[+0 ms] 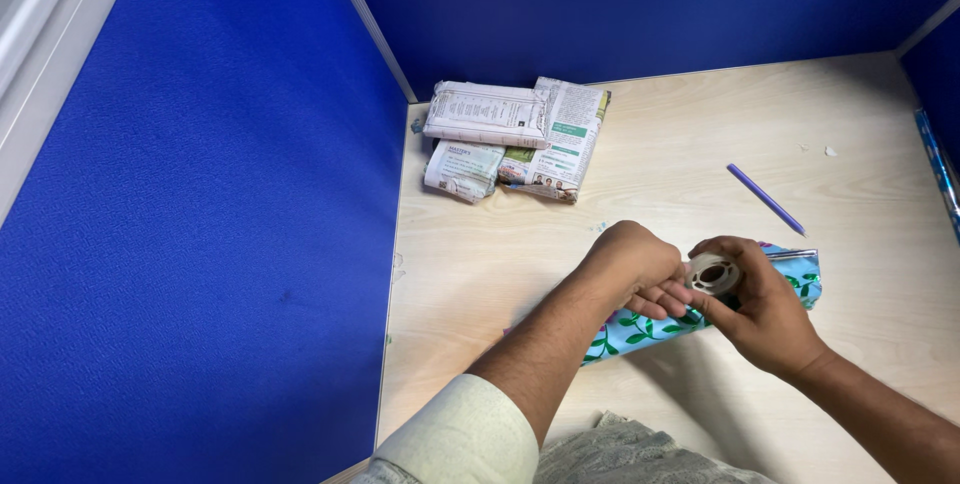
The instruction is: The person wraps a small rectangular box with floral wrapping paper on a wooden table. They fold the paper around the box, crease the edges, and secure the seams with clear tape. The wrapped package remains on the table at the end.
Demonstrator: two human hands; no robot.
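Big pale wooden desk (pixel 660 144) w/ blue walls round it. Far left: three packs wrapped in newspaper (pixel 515 139). Near middle: shiny light-blue gift wrap w/ green leaves (pixel 640 329), lying flat under both hands. Far right: thin purple pen (pixel 766 199). Right hand (pixel 765 309) grips a small white tape roll (pixel 712 274). Left hand (pixel 640 269) is curled, fingers pinching at the roll's edge (tape end too small to see). Best to hold the roll steady & pick slowly.
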